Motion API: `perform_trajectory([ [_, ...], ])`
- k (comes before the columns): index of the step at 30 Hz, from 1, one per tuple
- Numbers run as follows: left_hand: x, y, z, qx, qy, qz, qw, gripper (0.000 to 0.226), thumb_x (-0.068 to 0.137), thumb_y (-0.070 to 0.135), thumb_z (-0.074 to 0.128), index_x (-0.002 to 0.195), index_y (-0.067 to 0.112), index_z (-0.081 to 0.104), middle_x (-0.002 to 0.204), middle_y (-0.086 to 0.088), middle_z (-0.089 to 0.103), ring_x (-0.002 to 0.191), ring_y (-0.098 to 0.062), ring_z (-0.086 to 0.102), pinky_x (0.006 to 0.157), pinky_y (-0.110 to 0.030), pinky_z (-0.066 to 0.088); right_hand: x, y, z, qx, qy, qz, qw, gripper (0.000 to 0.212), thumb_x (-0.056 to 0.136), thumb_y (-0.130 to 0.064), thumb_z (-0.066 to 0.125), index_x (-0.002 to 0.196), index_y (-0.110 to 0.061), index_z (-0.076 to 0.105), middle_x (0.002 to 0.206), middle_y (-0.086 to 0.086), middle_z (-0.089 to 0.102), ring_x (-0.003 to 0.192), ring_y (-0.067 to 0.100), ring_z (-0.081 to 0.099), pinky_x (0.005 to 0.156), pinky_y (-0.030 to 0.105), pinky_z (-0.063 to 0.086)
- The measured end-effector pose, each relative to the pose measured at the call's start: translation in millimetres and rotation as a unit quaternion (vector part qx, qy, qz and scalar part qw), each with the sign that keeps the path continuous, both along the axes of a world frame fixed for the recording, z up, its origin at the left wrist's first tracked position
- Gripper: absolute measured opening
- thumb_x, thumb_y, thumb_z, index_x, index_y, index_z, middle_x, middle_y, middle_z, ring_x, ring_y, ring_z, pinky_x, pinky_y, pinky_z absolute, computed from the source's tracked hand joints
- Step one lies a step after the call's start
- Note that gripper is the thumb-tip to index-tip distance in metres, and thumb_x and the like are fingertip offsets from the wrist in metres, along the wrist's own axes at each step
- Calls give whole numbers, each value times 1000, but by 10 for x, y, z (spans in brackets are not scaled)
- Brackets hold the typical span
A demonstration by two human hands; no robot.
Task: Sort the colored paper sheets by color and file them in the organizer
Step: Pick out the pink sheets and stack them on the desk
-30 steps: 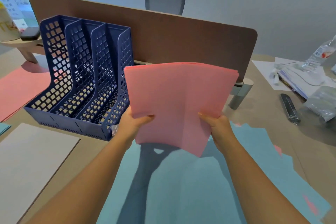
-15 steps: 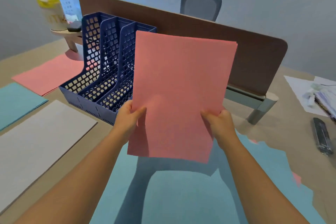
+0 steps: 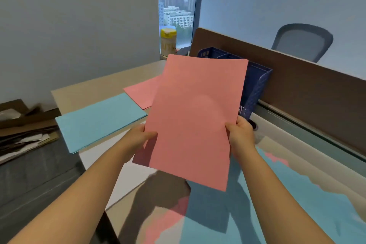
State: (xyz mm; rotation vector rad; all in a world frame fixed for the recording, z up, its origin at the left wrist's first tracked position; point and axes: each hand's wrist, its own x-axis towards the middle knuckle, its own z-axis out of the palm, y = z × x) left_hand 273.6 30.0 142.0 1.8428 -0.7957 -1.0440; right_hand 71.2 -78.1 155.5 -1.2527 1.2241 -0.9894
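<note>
- The surface [image 3: 103, 87] carries the sorting in progress: a mixed spread of blue and pink sheets [image 3: 297, 204] lies unsorted at the near right, while squared-off piles sit to the left, which reads as colours being gathered before filing.
- The blue file organizer [image 3: 255, 85] stands upright against the brown desk divider [image 3: 316, 89], its open compartments facing up so sheets can drop in on edge; most of it is hidden behind the held paper.
- The pink stack in hand [image 3: 196, 119] is raised off the surface, in front of the organizer and above the sorted piles. It is held near upright, long axis running from the near bottom edge up and away, top edge tilted slightly right towards the organizer. Holding it this way likely serves to square the edges before it goes down.
- The blue pile [image 3: 99, 123] lies flat at the left, long axis running left to right.
- The pink pile on the surface [image 3: 142, 93] lies flat just beyond the blue one, partly hidden by the held stack; the stack in hand probably belongs with it.
- The left hand [image 3: 138, 138] pinches the stack's left edge, thumb on the front face.
- The right hand [image 3: 240, 134] grips the right edge, fingers [image 3: 242, 125] curled round it.
</note>
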Motion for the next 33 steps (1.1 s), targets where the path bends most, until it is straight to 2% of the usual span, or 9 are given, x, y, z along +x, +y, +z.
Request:
perform_trajectory([
  [3,552,57,-45,4,-26,15,1000,20,90,2,47,84,18,59,96,-9,64,86,-26,60,73,-31,46,635,-29,-62,15,-4,18,1000,25,90,8,38,102,1,58,86,10,57,79,23,52,71,30,44],
  [8,1683,19,-118,15,-87,50,995,16,91,3,48,101,9,58,101,-11,62,90,-25,57,78,-30,41,1769,-102,-222,64,-2,23,998,25,90,8,38,106,4,57,112,26,61,97,41,59,88,49,49],
  [14,2682,-129,-157,43,-129,64,989,16,91,4,49,104,5,58,97,-11,56,85,-22,51,74,-28,36,2699,-225,-412,107,20,43,993,32,87,13,33,100,-2,58,79,12,59,62,23,48,51,24,37],
  [17,3000,-263,-216,74,-97,46,991,16,91,1,45,79,10,51,88,-11,55,69,-22,51,60,-26,39,2960,-350,-505,126,16,17,992,37,87,14,30,105,-5,57,76,7,56,61,20,47,47,23,39],
  [20,3214,-422,-311,102,-71,9,992,26,92,-3,40,73,15,46,76,-8,54,62,-18,50,50,-23,43,3156,-529,-620,148,3,-12,989,38,87,15,29,109,-1,56,74,9,53,59,21,45,35,12,38],
  [22,3337,-597,-392,107,-75,-9,991,28,91,-5,38,73,14,45,73,-7,53,61,-19,51,54,-25,43,3262,-662,-695,161,-4,-28,987,38,87,15,28,110,2,56,73,9,52,60,21,45,37,13,39],
  [26,3537,-1157,-537,97,-112,-21,989,28,89,-6,36,73,15,45,71,-8,55,59,-21,53,57,-28,44,3396,-1049,-911,183,-15,-65,981,36,86,15,28,106,2,55,78,10,52,73,25,48,62,29,42],
  [30,3595,-1825,-663,94,-145,-51,984,30,85,-9,32,68,12,45,64,-11,53,54,-22,50,52,-26,41,3440,-1520,-1136,212,14,-117,970,26,85,13,31,71,-4,46,66,8,40,59,20,38,43,14,36],
  [33,3670,-2254,-805,102,-161,-66,979,30,82,-11,32,68,12,44,58,-11,53,53,-21,48,50,-25,38,3530,-1787,-1282,230,27,-114,966,23,82,13,35,72,-6,43,67,9,40,59,19,37,57,23,33],
])
